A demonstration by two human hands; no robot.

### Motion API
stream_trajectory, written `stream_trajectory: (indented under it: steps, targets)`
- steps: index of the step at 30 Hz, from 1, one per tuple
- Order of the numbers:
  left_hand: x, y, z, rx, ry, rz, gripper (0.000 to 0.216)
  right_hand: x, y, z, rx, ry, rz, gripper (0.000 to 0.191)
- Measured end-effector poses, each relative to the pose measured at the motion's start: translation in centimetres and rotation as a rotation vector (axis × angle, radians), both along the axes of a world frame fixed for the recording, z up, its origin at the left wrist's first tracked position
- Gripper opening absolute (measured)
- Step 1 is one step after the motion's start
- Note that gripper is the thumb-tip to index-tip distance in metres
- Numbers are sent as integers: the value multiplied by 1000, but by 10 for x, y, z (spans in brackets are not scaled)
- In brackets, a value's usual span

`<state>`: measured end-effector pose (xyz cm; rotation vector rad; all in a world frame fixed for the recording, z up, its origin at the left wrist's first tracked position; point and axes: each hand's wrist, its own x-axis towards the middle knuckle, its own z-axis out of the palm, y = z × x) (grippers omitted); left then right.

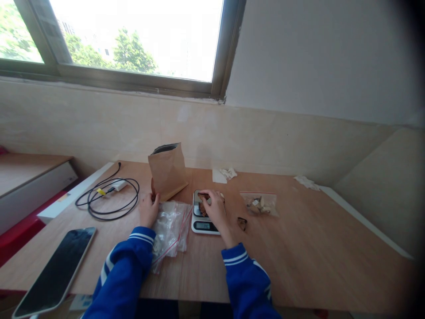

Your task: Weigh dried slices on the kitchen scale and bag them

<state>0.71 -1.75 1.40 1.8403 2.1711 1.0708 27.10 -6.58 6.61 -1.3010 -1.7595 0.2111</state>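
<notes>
A small white digital kitchen scale (195, 225) sits at the middle of the table, with brown, dried-looking pieces (202, 209) on its pan. Over the pan, my right hand (215, 208) has its fingers closed on one of these pieces and covers part of it. My left hand (148, 212) is beside the base of an upright, open brown paper pouch (168, 170). Its fingers are pinched at something dark brown that I cannot make out. Clear zip bags (171, 228) lie flat between my left hand and the scale.
Right of the scale are a small dark brown piece (242, 223) and a filled zip bag (260, 205). A coiled black cable (94, 212) and a large tablet or phone (56, 270) lie on the left. Crumpled tissue (228, 173) lies near the wall.
</notes>
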Motion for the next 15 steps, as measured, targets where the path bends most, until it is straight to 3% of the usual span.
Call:
stream_trajectory:
  steps: [5,8,11,15]
  targets:
    - [1,-1,1,8,-6,2,40,3,1,-4,-33,-149,-95,24]
    - [1,0,1,0,-11,5,40,5,-3,0,-5,-116,-154,26]
    - [1,-1,1,-26,-46,2,42,9,-10,15,62,-4,-137,26]
    - [1,-2,0,-64,-69,-48,53,10,-25,49,165,161,-3,30]
